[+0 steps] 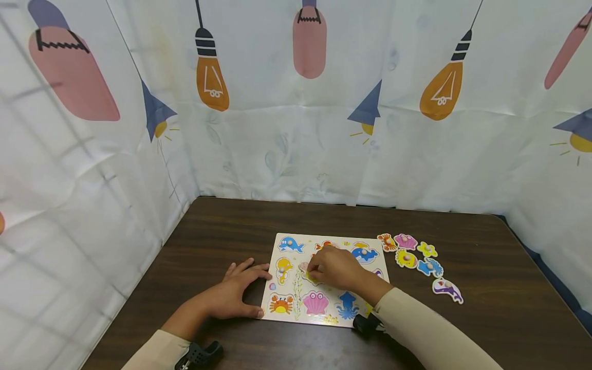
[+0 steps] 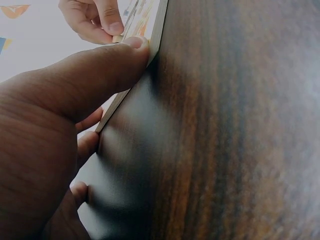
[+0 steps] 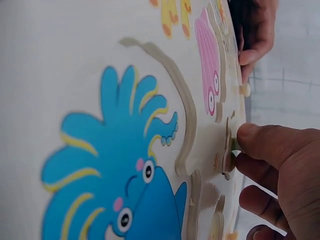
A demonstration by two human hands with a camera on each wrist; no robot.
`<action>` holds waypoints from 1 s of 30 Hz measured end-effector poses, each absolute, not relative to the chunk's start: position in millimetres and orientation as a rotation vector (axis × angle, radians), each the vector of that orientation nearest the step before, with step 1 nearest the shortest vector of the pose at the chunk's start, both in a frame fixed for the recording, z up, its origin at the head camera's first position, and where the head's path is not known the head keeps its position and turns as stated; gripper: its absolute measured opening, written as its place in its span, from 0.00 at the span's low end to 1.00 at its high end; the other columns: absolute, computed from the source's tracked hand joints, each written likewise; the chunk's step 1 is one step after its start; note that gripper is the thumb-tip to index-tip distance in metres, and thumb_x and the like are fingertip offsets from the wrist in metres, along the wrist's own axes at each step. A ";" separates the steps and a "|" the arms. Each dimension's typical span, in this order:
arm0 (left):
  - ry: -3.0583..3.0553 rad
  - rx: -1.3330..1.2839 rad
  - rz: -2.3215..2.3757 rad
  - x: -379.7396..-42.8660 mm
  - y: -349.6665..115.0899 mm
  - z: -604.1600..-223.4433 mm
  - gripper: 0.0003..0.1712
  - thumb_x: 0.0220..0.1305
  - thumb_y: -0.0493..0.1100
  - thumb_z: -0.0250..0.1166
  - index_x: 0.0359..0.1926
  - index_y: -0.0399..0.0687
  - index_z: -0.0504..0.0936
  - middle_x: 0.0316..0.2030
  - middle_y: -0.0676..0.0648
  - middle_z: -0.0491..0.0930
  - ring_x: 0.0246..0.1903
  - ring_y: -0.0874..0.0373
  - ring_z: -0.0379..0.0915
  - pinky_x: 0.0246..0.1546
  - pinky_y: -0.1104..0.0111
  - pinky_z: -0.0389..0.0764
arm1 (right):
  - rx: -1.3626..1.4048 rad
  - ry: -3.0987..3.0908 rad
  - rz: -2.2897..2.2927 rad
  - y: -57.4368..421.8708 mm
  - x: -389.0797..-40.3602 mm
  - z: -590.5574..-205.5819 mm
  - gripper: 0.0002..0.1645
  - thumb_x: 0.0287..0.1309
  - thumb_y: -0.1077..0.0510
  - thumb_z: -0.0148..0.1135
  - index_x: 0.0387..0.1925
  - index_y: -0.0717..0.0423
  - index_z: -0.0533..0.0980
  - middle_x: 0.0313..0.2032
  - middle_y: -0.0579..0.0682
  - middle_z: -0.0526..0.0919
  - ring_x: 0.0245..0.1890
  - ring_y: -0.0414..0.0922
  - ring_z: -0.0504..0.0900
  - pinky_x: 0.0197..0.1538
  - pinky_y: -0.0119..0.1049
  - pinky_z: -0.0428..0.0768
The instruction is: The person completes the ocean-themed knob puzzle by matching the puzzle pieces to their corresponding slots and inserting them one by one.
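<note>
A puzzle board (image 1: 309,242) with sea-animal pictures lies flat on the table. My right hand (image 1: 339,270) is over its middle, thumb and forefinger pinching the small knob of a puzzle piece (image 3: 229,150) low against the board; the hand hides most of that piece. Spread out at the board's left edge, my left hand (image 1: 231,295) touches that edge with thumb and fingertips. A knobbed blue whale piece (image 1: 290,244) and a yellow seahorse piece (image 1: 283,267) sit in the board. The blue squid picture (image 3: 140,165) shows inside a bare recess.
Several loose pieces lie right of the board: a crab (image 1: 387,242), a pink shell (image 1: 406,241), a yellow flower-shaped piece (image 1: 427,250), a yellow fish (image 1: 406,259), a blue piece (image 1: 430,267) and a purple dolphin (image 1: 446,290). A printed curtain (image 1: 277,154) hangs behind the dark table (image 1: 231,221).
</note>
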State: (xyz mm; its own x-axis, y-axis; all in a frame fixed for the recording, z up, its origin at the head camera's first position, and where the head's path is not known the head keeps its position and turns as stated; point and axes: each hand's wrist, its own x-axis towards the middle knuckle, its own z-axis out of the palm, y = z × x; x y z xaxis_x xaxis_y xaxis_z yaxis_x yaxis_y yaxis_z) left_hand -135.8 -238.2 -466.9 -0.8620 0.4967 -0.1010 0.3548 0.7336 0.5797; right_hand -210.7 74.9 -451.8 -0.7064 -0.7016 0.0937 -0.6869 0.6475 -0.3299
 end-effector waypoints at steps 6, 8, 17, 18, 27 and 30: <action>2.686 0.672 0.837 -135.7 -238.0 -466.9 0.42 0.52 0.64 0.78 0.66 0.63 0.72 0.76 0.54 0.60 0.78 0.38 0.38 0.70 0.33 0.31 | -1.138 2.793 -0.535 74.6 -209.9 -450.3 0.04 0.61 0.49 0.74 0.37 0.39 0.89 0.35 0.30 0.84 0.40 0.34 0.76 0.40 0.36 0.79; 2.685 0.676 0.840 -135.9 -238.0 -467.0 0.42 0.52 0.64 0.78 0.66 0.63 0.72 0.76 0.54 0.60 0.78 0.38 0.38 0.70 0.32 0.31 | -1.128 2.785 -0.531 75.9 -210.6 -450.3 0.04 0.61 0.50 0.74 0.38 0.39 0.89 0.35 0.30 0.84 0.39 0.34 0.75 0.40 0.36 0.79; 2.680 0.675 0.840 -135.7 -237.7 -466.4 0.42 0.52 0.64 0.78 0.66 0.63 0.72 0.76 0.54 0.60 0.78 0.37 0.38 0.69 0.32 0.32 | -1.118 2.781 -0.507 91.2 -211.8 -450.1 0.04 0.61 0.51 0.73 0.39 0.40 0.89 0.36 0.30 0.84 0.43 0.35 0.77 0.48 0.38 0.81; 2.680 0.675 0.840 -135.6 -237.6 -466.2 0.42 0.52 0.64 0.78 0.66 0.63 0.72 0.76 0.54 0.60 0.78 0.37 0.38 0.69 0.32 0.31 | -1.114 2.781 -0.506 93.9 -211.6 -449.8 0.04 0.61 0.51 0.73 0.39 0.41 0.89 0.37 0.30 0.84 0.43 0.35 0.77 0.49 0.39 0.81; 2.684 0.676 0.829 -136.3 -237.4 -464.3 0.43 0.52 0.64 0.78 0.66 0.62 0.72 0.77 0.53 0.60 0.78 0.36 0.38 0.69 0.32 0.32 | -0.981 2.832 -0.484 125.0 -210.2 -450.5 0.04 0.61 0.50 0.73 0.38 0.39 0.88 0.39 0.34 0.83 0.44 0.37 0.77 0.46 0.40 0.80; 2.682 0.675 0.832 -136.3 -237.8 -464.4 0.43 0.52 0.64 0.78 0.66 0.61 0.72 0.77 0.52 0.60 0.78 0.36 0.38 0.69 0.32 0.32 | -0.973 2.864 -0.465 135.2 -211.6 -453.1 0.03 0.60 0.50 0.74 0.37 0.39 0.88 0.39 0.34 0.84 0.42 0.36 0.77 0.43 0.38 0.80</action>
State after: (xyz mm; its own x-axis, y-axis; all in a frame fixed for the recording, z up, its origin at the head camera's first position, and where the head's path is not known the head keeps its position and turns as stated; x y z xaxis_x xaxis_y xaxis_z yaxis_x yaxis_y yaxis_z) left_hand -136.3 -237.8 -464.4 -0.8605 0.4993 -0.1006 0.3547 0.7293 0.5851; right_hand -211.6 135.2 -453.1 -0.7949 -0.6065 0.0199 -0.5816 0.7521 -0.3098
